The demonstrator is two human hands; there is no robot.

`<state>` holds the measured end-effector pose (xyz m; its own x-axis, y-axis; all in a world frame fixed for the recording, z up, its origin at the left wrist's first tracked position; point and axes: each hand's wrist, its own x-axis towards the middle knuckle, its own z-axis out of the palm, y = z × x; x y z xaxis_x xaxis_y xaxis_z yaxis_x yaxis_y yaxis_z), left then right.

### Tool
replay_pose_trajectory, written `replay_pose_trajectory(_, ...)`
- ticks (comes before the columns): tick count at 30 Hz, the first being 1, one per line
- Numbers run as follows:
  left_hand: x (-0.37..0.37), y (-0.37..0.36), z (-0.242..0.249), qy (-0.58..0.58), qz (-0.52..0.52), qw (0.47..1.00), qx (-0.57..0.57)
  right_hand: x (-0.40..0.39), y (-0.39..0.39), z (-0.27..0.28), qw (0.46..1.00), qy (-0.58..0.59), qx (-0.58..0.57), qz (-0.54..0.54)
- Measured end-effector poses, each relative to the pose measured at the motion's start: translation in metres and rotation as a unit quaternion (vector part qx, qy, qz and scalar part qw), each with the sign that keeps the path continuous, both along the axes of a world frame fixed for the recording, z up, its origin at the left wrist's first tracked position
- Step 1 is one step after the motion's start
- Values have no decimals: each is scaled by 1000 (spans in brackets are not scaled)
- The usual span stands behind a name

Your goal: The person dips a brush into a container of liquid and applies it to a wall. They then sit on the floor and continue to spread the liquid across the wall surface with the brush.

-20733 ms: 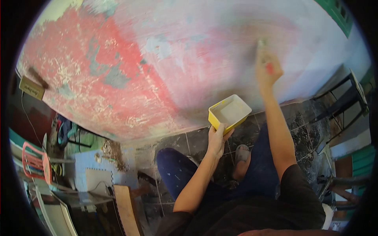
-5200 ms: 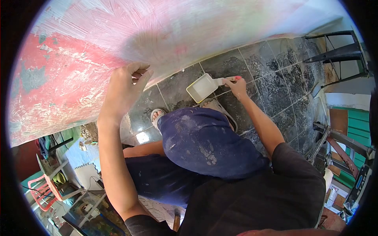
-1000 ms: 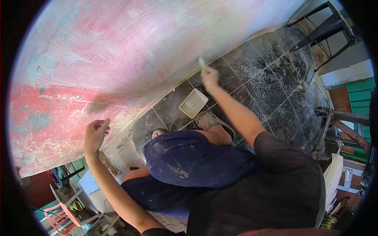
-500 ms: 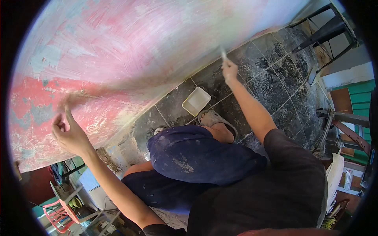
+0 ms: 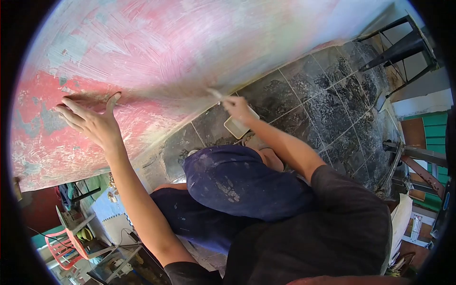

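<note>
Left hand (image 5: 92, 124) spread wide and flat against the peeling red wall (image 5: 156, 57) at left of frame, seemingly bracing the crouch. Right hand (image 5: 237, 109) closed round a paintbrush (image 5: 214, 94), bristles low on the wall. Paint tray (image 5: 236, 127) on the tiled floor (image 5: 323, 104) just beneath, within reach for reloading.

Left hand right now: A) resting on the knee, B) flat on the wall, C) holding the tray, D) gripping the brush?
B: the left hand lies with fingers spread on the red part of the wall, while the right hand holds the brush and the tray sits on the floor.
</note>
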<state>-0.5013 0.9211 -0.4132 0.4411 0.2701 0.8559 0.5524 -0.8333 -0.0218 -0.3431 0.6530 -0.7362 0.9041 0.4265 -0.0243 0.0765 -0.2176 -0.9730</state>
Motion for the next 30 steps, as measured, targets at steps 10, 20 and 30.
replay_pose_trajectory(10,-1,7,-2,-23,-10,999,42,136,-95,-4,941,-60,54,-330)
replay_pose_trajectory(20,-1,4,-2,-19,1,999,46,-13,30,3,992,-96,-44,67)
replay_pose_trajectory(30,1,9,-4,-24,-3,997,74,150,-126,-23,942,7,73,-328)
